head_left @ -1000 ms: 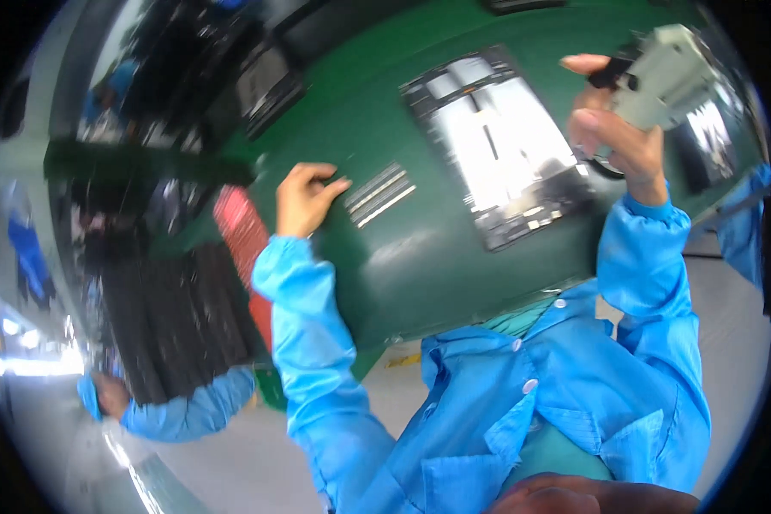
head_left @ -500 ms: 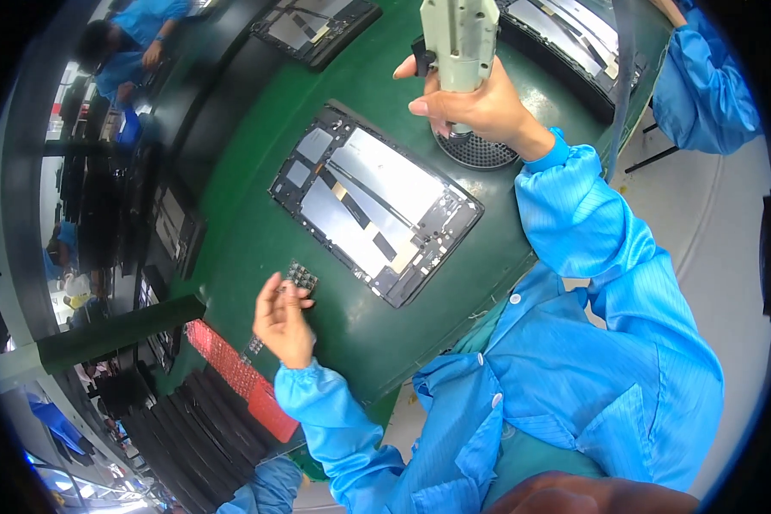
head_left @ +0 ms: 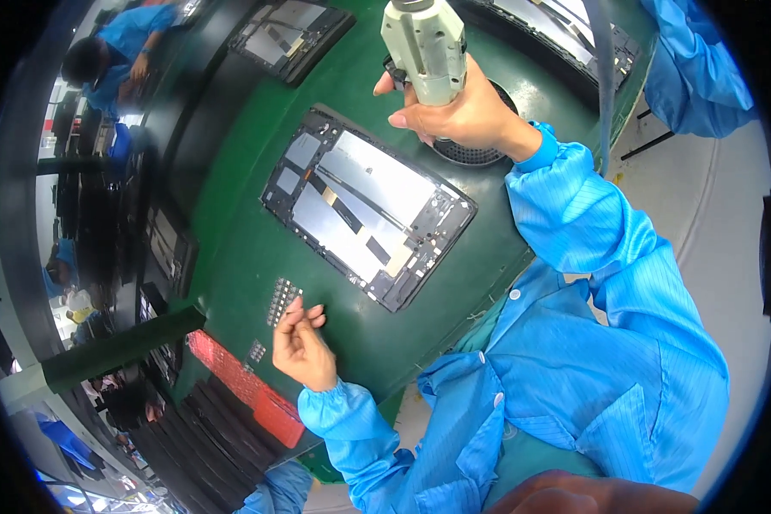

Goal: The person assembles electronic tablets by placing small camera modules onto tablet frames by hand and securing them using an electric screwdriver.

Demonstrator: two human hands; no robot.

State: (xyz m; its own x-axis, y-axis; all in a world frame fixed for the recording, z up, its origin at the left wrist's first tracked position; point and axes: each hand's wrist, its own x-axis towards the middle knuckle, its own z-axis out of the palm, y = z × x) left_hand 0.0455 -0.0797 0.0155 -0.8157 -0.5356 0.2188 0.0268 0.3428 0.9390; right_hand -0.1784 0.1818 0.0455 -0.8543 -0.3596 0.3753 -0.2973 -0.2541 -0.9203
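Observation:
My right hand (head_left: pixel 467 116) is wrapped round a pale green electric screwdriver (head_left: pixel 424 51), held above the far side of the green table; its tip is hidden. Below it, partly covered by the hand, is a round black dish with a perforated top (head_left: pixel 467 154). An opened tablet (head_left: pixel 377 206) lies flat between my hands, with silver plates, black ribbon cables and a dark frame showing. My left hand (head_left: pixel 307 353) has thumb and forefinger pinched at the near edge of a small sheet of dark parts in rows (head_left: pixel 281 300). Whatever the pinch holds is too small to make out.
More opened tablets lie at the far left (head_left: pixel 287 34) and far right (head_left: pixel 565 38). Red bubble wrap (head_left: pixel 231 367) and black foam strips (head_left: pixel 193 437) sit at the near left. A dark cable (head_left: pixel 604 77) hangs at right, near another person's blue sleeve (head_left: pixel 702 77).
My left hand has drawn back from over the sheet of parts toward me, its fingers closer together. My right hand still holds the screwdriver, now slightly farther left in view.

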